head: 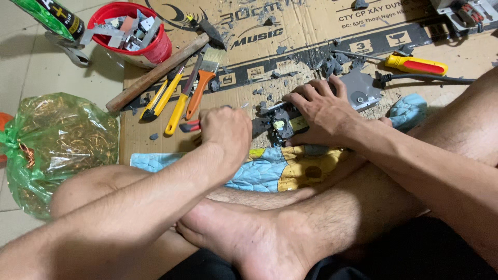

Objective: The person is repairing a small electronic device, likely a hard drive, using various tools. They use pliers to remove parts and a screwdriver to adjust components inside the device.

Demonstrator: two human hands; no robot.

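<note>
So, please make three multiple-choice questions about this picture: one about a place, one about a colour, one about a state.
1. Where does the red bucket stand?
A. at the top left, beside the hammer
B. on the person's lap
C. at the right edge, by the cable

2. What colour is the bag of copper wire?
A. blue
B. green
C. black

3. What is the right hand doing?
A. hanging free in the air
B. holding the paintbrush
C. pressing down on the grey power tool

Answers:
1 A: the bucket is at the cardboard's upper left corner, near the hammer head.
2 B: the clear plastic is green, tied at the left.
3 C: its fingers spread over the grey power tool, while the left hand is closed around a red-handled tool.
</note>
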